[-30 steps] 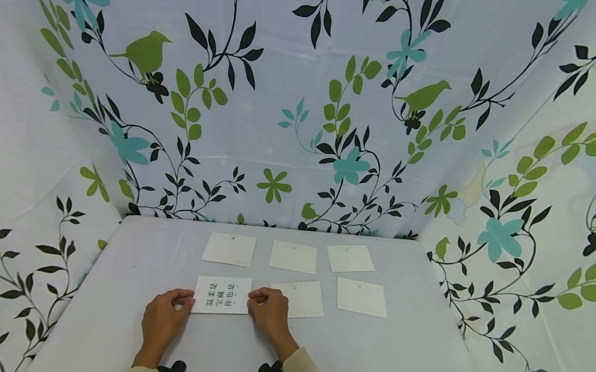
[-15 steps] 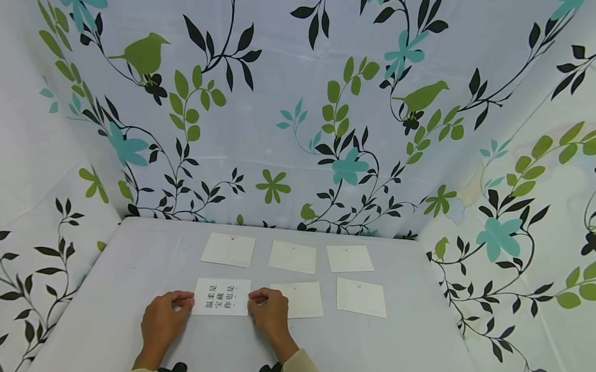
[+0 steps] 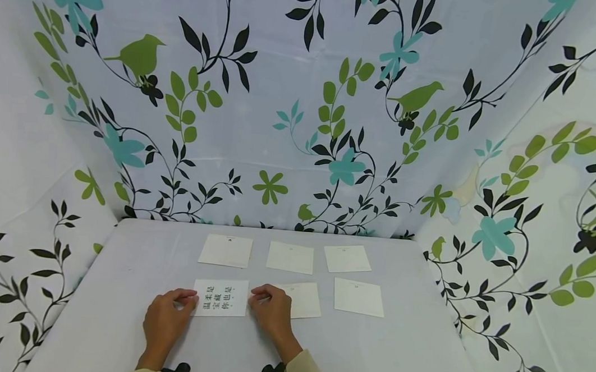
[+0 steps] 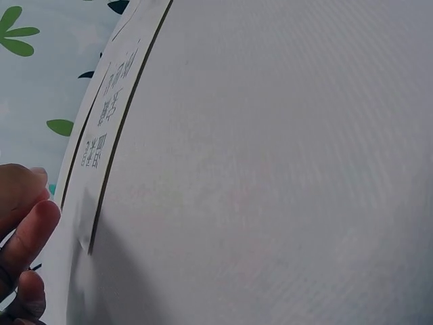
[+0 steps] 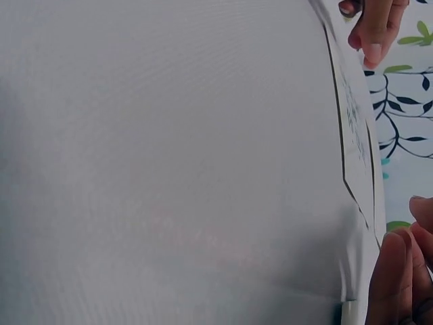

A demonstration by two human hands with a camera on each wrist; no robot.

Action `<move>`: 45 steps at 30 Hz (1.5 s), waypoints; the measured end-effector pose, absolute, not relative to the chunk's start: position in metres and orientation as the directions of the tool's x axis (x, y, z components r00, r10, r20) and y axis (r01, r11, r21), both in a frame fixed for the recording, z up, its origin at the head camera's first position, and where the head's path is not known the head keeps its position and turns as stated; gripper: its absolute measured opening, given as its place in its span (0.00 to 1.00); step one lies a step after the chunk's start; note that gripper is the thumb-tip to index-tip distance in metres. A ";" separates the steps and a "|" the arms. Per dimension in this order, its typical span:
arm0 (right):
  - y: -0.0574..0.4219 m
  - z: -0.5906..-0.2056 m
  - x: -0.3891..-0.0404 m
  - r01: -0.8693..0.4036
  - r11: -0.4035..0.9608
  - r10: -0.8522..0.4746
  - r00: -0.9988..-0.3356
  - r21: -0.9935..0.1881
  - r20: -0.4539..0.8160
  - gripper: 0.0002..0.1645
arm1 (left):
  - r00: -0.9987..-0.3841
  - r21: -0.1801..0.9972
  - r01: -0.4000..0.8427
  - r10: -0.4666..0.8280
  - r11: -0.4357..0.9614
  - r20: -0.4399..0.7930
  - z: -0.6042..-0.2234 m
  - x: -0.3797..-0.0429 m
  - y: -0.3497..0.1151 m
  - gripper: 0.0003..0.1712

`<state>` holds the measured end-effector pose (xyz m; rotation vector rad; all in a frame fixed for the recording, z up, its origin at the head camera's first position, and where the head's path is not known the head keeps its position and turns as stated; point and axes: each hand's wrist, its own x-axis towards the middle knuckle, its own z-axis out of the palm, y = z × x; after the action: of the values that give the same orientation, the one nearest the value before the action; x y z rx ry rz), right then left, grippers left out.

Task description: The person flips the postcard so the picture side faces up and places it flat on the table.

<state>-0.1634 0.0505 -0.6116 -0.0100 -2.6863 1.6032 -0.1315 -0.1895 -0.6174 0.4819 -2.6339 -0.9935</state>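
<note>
A white card (image 3: 221,297) printed with dark Chinese characters lies on the table in the front row. At its left end is my left hand (image 3: 167,321), with the thumb and index fingertips close together by the card edge. My right hand (image 3: 274,315) is at the opposite end, its bent fingers just beside the card. The wrist views show the printed card (image 4: 111,122) lying flat, with no fingers visibly gripping it. A plain card (image 3: 302,300) is partly hidden behind the right hand.
Another plain card (image 3: 358,297) lies at the right of the front row. Behind are three more plain cards: left (image 3: 226,251), middle (image 3: 290,257) and right (image 3: 347,259). The white table (image 3: 390,348) is enclosed by leaf-and-bird patterned cloth (image 3: 262,105).
The printed card has settled flat. Both hands have shifted slightly to the right relative to it, the right hand away from its edge. The camera view has also shifted a little.
</note>
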 end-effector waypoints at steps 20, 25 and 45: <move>0.076 -0.607 -0.165 -0.022 0.432 0.037 -0.998 -0.901 0.042 0.08 | -0.918 0.700 -0.114 -0.343 0.705 0.197 -0.610 -0.141 -0.157 0.08; 0.084 -0.606 -0.165 -0.006 0.425 0.053 -0.998 -0.905 0.032 0.08 | -0.923 0.711 -0.100 -0.331 0.696 0.195 -0.608 -0.142 -0.149 0.08; 0.133 -0.605 -0.160 0.042 0.459 0.145 -0.989 -0.888 0.028 0.10 | -0.943 0.728 -0.028 -0.259 0.685 0.208 -0.604 -0.147 -0.115 0.08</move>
<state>-0.1596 0.1327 -0.6046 -0.1674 -2.5965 1.5754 -0.1466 -0.1152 -0.6043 0.2282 -2.6042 -1.1176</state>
